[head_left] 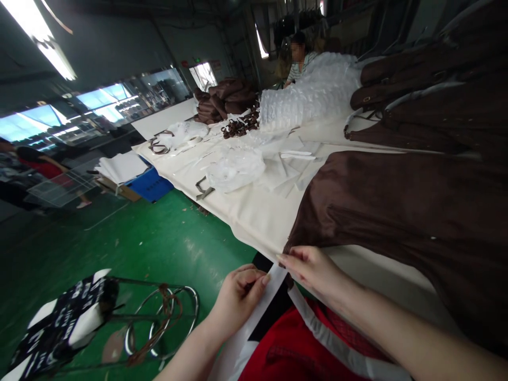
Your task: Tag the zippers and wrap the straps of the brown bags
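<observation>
My left hand (238, 296) is closed in a pinch on a white strip of paper or fabric (273, 278) at the table's near edge. My right hand (313, 270) is also closed, its fingers pinching the same white strip just where the corner of a large brown fabric piece (397, 211) meets the edge. The brown piece lies flat on the cream-covered table (246, 211). Below my hands a red garment (293, 349) with a white band hangs in front of me.
More brown bags (428, 79) are stacked at the right and far end (226, 98). Clear plastic bags (234, 169), a white stack (313, 95) and brown straps (238, 127) lie on the table. A person (299, 58) works at the far end. A metal stool (159, 317) stands on the green floor.
</observation>
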### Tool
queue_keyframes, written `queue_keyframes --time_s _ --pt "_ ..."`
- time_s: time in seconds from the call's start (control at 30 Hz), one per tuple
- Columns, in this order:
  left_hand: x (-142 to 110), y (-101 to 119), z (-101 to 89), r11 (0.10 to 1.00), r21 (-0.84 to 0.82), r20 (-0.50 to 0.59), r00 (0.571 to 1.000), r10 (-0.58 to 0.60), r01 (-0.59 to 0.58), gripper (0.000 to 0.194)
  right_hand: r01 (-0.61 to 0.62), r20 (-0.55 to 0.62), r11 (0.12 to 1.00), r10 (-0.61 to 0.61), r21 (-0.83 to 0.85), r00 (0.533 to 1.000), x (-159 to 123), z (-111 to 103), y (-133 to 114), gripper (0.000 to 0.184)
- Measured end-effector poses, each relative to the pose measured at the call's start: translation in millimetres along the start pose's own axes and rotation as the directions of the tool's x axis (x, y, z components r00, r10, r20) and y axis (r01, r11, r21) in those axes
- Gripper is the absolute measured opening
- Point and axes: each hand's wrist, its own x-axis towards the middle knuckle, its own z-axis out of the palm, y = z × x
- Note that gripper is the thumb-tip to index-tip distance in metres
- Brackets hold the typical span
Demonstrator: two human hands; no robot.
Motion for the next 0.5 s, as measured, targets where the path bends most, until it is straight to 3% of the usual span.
queue_keyframes --time_s 0.1,0.2,0.27,0.33,0.43,0.5 --pt "-4.9 4.6 -4.3 0.999 0.026 0.08 0.997 0.019 -0.021 0.029 -0.102 -0.032 0.99 0.106 0.098 0.994 -0.4 -2.5 -10.5 0.044" --pt "-9.6 6.3 -7.2 1.0 0.012 0.112 0.994 0.002 -0.003 0.03 -0.121 -0.037 0.989 0.124 0.089 0.992 1.6 -2.9 -9.8 0.034" --pt "-12.1 5.2 -8.7 1.0 0.018 0.119 0.993 -0.014 0.012 0.031 -0.124 -0.007 0.992 0.124 -0.016 0.992 2.3 -3.2 -5.8 0.03" --pt "-14.6 2.9 -11.2 0.999 0.043 0.132 0.991 -0.021 0.016 0.033 -0.084 0.053 0.96 0.102 -0.268 0.993 0.3 -5.0 -4.8 0.031" --pt "-18.4 -1.7 -17.0 0.997 0.08 0.191 0.982 -0.002 -0.013 0.032 0.117 0.172 0.737 -0.001 -0.665 0.985 -8.2 -10.3 -15.1 0.036" --pt "-20.2 -5.1 -20.8 0.996 0.082 0.215 0.977 0.006 -0.025 0.03 0.25 0.229 0.598 -0.112 -0.761 0.967 -14.4 -14.2 -26.0 0.027"
